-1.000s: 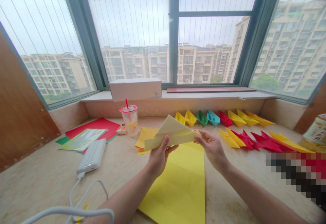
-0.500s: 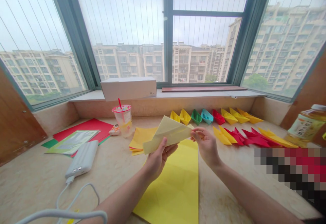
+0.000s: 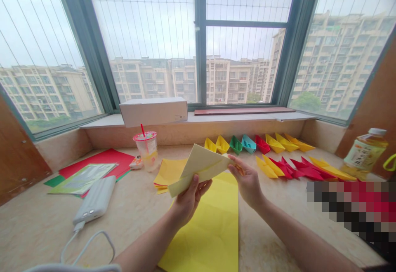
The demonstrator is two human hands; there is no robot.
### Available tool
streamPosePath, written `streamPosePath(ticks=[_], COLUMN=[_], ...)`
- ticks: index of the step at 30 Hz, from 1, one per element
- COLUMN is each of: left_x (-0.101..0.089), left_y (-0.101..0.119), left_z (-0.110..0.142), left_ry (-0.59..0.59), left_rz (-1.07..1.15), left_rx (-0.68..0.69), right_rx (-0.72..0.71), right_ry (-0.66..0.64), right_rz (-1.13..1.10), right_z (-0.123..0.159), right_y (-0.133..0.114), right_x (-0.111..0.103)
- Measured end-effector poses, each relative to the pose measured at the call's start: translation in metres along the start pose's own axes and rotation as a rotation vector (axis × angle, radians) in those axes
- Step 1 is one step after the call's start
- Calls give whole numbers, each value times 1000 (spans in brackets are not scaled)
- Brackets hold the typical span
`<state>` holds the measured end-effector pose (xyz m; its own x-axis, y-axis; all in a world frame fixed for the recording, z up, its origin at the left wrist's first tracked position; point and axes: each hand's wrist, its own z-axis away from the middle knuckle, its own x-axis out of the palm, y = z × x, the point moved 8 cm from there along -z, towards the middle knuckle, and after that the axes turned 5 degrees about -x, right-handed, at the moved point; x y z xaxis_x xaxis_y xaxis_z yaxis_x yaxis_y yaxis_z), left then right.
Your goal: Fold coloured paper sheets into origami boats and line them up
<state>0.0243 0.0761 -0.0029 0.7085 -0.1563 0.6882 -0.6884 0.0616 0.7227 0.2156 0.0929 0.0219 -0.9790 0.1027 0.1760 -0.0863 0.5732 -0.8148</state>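
Observation:
A folded pale yellow paper is held up in the air between my two hands. My left hand grips its lower left part, thumb on the near face and fingers behind. At the right corner of the paper, my right hand pinches the edge between thumb and fingers. Under both hands a large yellow sheet lies flat on the counter. Behind the left hand sits a stack of orange-yellow paper, partly covered by the folded piece.
Folded paper boats stand in a row at the back; flatter yellow and red folded pieces lie before them. A drink bottle is at right. Leftward are a plastic cup, a power bank with cable, and red sheets.
The folded paper has tilted slightly, showing more of its near face, with both hands still on it. The whole view has shifted a little.

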Motion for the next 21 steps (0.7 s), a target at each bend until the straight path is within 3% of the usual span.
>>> streamPosePath(ticks=[6,11,18,21], left_x=[-4,-9,-18,-26], left_y=[8,25,66,81], left_z=[-6,-12,-10,-8], left_ry=[-57,10,142,230], left_rz=[-105,-173,-180,-246], left_rx=[58,156,379,460], right_rx=[42,68,190,234], right_ry=[-63,-229,-93,-101], right_rz=[3,60,-21,-89], right_z=[-5,-2,-10,-11], right_y=[-3,-7,13,20], right_x=[2,15,-1,-3])
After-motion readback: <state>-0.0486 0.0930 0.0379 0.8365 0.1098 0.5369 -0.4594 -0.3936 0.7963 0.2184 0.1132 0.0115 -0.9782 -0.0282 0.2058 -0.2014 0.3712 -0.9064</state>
